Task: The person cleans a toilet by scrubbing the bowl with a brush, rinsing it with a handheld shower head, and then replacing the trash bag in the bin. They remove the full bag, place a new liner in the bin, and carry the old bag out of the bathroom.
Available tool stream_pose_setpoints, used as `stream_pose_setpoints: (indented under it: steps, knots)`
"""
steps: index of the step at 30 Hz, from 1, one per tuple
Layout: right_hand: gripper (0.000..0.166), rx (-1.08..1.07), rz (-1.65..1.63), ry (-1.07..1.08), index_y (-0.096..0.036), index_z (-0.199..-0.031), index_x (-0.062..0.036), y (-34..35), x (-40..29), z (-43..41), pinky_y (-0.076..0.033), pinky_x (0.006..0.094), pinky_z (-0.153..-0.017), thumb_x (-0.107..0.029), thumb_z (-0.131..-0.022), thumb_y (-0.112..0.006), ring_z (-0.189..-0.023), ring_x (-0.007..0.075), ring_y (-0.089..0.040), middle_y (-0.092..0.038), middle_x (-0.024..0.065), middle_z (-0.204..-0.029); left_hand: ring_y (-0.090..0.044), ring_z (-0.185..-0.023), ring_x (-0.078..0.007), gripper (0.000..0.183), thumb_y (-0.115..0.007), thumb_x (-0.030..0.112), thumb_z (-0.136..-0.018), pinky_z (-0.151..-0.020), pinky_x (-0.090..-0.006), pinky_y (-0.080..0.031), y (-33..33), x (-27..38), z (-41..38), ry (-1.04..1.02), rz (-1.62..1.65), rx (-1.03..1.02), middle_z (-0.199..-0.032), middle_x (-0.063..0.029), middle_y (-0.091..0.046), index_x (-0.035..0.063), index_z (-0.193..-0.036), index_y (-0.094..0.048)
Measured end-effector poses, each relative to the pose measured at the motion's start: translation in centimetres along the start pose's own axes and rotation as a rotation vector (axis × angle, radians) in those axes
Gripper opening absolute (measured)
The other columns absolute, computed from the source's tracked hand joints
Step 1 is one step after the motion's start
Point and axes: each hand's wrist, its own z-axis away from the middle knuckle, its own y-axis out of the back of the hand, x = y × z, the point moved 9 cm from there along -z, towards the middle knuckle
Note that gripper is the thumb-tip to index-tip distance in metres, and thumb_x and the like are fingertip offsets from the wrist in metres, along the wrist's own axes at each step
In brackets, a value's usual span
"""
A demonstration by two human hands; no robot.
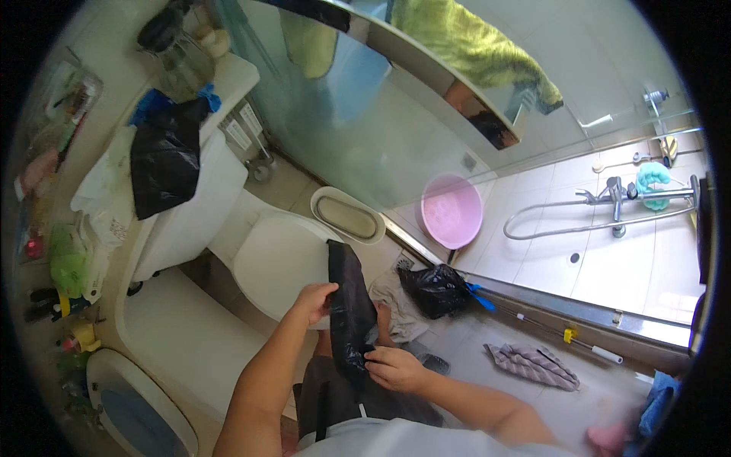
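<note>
My left hand (315,303) grips the left edge of a black plastic bag (349,308), which hangs flat and long in front of my lap. The bag's crumpled lower right end is pinched between the thumb and fingers of my right hand (394,368). Just beyond the bag lies the closed white toilet lid (280,260). Another black plastic bag (167,157) with blue ties is draped over the counter edge by the toilet tank. On the floor to the right, a bunched black bag (437,288) with a blue tie rests beside a pale cloth (397,308).
An oval bin (348,216) stands beside the toilet. Behind the glass shower screen is a pink basin (452,211). A striped cloth (534,365) and a rod with a white handle (606,354) lie on the right floor. A washbasin (143,417) is at lower left.
</note>
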Motion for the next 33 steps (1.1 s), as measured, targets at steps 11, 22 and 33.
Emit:
stream_pose_setpoints:
  steps: [11,22,33]
  knots:
    - [0.055,0.010,-0.173,-0.618,-0.061,-0.120,-0.0035,1.3,9.7,-0.4,-0.053,0.0319,-0.069,-0.037,-0.081,-0.082,-0.080,0.0182,-0.066,-0.068,0.0126,-0.100,-0.061,-0.069,-0.0132,0.015,-0.078,0.011,-0.086,-0.061,-0.0290,-0.049,-4.5,-1.7,5.9,-0.269,-0.085,0.124,-0.083,-0.0049,-0.069,-0.0009,-0.091,-0.070]
    - [0.010,-0.075,-0.902,-0.974,-0.063,-0.094,-0.0014,-3.5,11.5,0.6,-0.050,0.0255,-0.061,-0.010,-0.092,-0.068,-0.066,0.0101,-0.063,-0.066,0.0028,-0.077,-0.064,-0.062,-0.0146,0.015,-0.077,0.009,-0.086,-0.056,-0.0268,-0.053,-5.5,-4.2,10.9,-0.143,-0.102,0.126,-0.075,-0.0074,-0.067,-0.0004,-0.083,-0.066]
    - [0.021,-0.042,0.126,-0.751,-0.071,-0.096,-0.0044,9.2,11.5,7.9,-0.054,0.0438,-0.078,-0.014,-0.079,-0.064,-0.086,0.0390,-0.067,-0.069,0.0197,-0.090,-0.065,-0.083,-0.0413,0.019,-0.065,0.004,-0.080,-0.076,-0.0446,-0.053,-3.9,3.8,20.4,-0.750,-1.368,0.610,-0.091,-0.0226,-0.069,-0.0003,-0.098,-0.071]
